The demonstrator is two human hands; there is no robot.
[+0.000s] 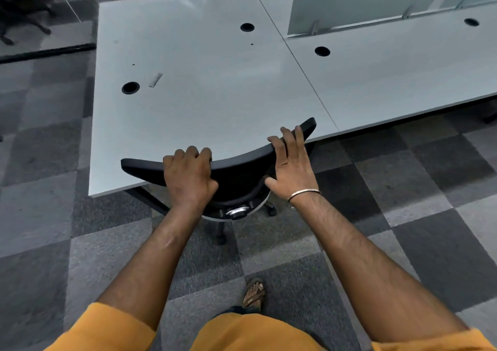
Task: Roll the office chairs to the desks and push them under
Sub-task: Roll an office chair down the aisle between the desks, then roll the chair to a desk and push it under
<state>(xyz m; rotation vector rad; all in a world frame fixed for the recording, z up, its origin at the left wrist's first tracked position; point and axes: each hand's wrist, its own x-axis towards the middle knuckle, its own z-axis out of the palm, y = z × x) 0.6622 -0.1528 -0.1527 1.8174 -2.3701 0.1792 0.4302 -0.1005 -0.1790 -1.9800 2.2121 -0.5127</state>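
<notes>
I see the black office chair (236, 170) right at the near edge of the white table (204, 82), its curved backrest top overlapping the tabletop edge in my view and its seat hidden beneath. Below the backrest I can make out a silver knob (238, 212) and two of the chair's castors (271, 211) on the carpet (53, 229).

My left hand (189, 176) sits on the left part of the backrest's top edge; its grip is closed around the rim, fingers curled over the far side and thumb on the near side. My right hand (291, 166) lies on the right part of the backrest with fingers fairly straight, tips hooked just over the top edge and thumb spread out against the back. It wears a thin metal bangle (304, 194) at the wrist.

The table has three round cable holes (130, 87), and a second white table (403, 68) joins it on the right, with a pale divider panel (349, 1) at the far side. My sandalled foot (254, 293) stands on the grey chequered carpet tiles near the bottom, between orange sleeves (113, 329).
</notes>
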